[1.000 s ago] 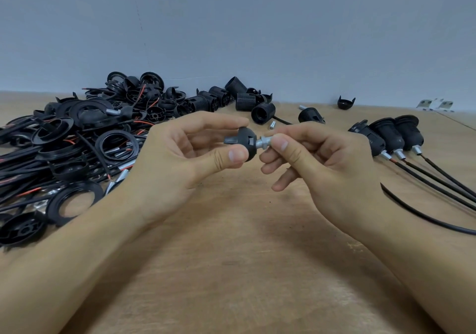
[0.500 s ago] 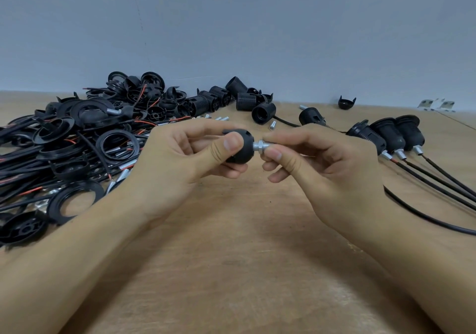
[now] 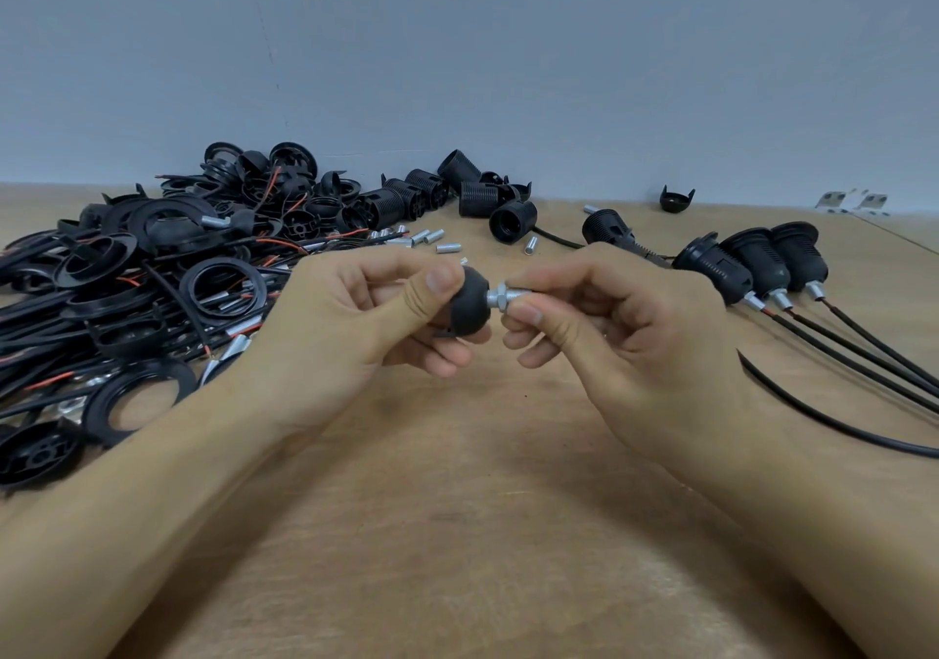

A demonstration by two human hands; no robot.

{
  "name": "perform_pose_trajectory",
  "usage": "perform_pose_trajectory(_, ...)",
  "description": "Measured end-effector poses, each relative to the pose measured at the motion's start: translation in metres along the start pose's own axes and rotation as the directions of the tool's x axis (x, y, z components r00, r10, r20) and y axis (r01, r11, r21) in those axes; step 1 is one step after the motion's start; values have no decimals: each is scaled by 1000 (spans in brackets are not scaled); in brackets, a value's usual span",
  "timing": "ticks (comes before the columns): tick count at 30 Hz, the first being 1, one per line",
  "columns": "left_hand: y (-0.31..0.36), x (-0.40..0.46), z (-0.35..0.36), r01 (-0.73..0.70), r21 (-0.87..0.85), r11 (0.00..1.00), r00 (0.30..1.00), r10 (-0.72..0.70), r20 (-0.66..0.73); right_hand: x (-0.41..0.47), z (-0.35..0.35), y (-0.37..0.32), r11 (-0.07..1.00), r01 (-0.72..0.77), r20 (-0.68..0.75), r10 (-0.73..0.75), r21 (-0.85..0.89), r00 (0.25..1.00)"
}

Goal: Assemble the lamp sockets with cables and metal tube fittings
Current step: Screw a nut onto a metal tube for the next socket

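Smooth black domed socket cap (image 3: 470, 308), threaded metal tube fitting (image 3: 503, 297) between hands

Plain grey-blue wall (image 3: 508, 48) behind; worn wooden tabletop (image 3: 457, 531) below; soft even light.

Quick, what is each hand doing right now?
Left hand: fingers curled round the black socket cap, holding it.
Right hand: fingers pinching the metal tube fitting that sticks out of the cap.
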State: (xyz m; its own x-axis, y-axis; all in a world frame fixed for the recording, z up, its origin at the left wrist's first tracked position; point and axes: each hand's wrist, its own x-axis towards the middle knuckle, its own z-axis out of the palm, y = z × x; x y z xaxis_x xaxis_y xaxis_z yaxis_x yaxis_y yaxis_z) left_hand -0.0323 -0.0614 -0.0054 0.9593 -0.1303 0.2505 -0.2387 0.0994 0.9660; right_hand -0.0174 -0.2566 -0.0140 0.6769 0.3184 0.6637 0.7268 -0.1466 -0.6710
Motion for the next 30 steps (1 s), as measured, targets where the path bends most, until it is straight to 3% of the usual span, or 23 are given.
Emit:
perform_pose_trajectory(6,0,1,-1,-104,22,994,994,103,19,3,0,-4,993,-117,-3,117,-13,993)
perform_pose_trajectory(12,0,0,2,-183,50,982,976,176,128,1,2,-5,975,-217,25,219,-53,976)
perform_pose_trajectory(16,-1,2,4,-172,82,982,984,168,51,3,3,-4,949,-314,-15,313,-27,950)
perform_pose_trajectory(22,0,1,6,-176,71,982,984,174,35,2,3,-4,971,-222,37,226,-88,973)
perform_pose_trajectory(26,1,2,7,-189,97,977,982,189,11,3,2,-6,933,-360,17,360,-4,933)
perform_pose_trajectory(30,1,1,5,-186,95,978,983,186,9,5,-1,-6,949,-316,46,315,20,948)
